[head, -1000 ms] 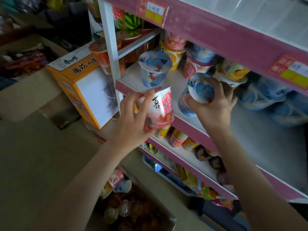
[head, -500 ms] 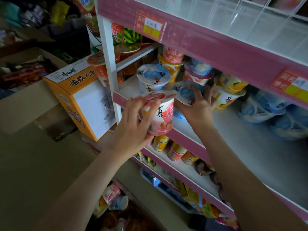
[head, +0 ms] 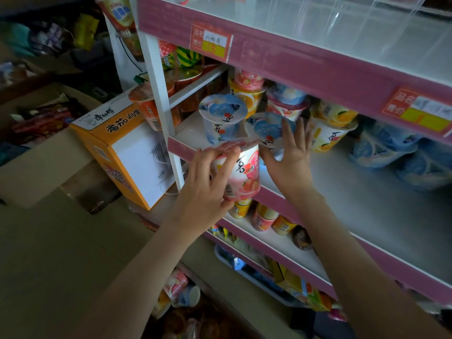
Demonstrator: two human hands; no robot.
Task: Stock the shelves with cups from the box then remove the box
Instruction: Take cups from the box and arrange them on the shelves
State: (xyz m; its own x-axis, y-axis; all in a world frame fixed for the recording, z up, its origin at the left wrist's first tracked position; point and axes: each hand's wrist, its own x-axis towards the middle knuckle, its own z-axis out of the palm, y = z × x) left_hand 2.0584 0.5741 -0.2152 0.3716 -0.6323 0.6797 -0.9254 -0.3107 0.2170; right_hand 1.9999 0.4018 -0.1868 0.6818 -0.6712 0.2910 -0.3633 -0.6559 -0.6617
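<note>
One pink-and-white plastic cup with strawberry print and a pink foil lid [head: 247, 172] is in hand. We record its long axis as near upright, lid uppermost and leaning slightly left, base down. The printed face is turned towards the camera, and the barcode is low on its left side.

The left hand [head: 208, 184] grips this cup from the left. Its fingers curl over the lid rim and upper wall and its thumb sits by the base, so the cup body lies to the right of the palm. The cup is held in front of the pink front edge of the white shelf [head: 367, 199], not resting on the board.

The right hand [head: 291, 162] is spread wide with straight fingers. It touches a white cup with a blue blueberry lid [head: 266, 128] that stands tilted on the shelf, lid facing us. Just to its left stands a second blue-lidded cup [head: 221, 118], upright. Stacked orange and pink cups [head: 247, 94] stand behind.

Below, on the floor, the brown cardboard box [head: 215, 293] holds more cups [head: 175, 285] lying on their sides. An orange-and-white carton [head: 117, 148] sits left of the white shelf upright. A red-and-yellow price tag [head: 211, 42] is fixed to the upper shelf edge.
</note>
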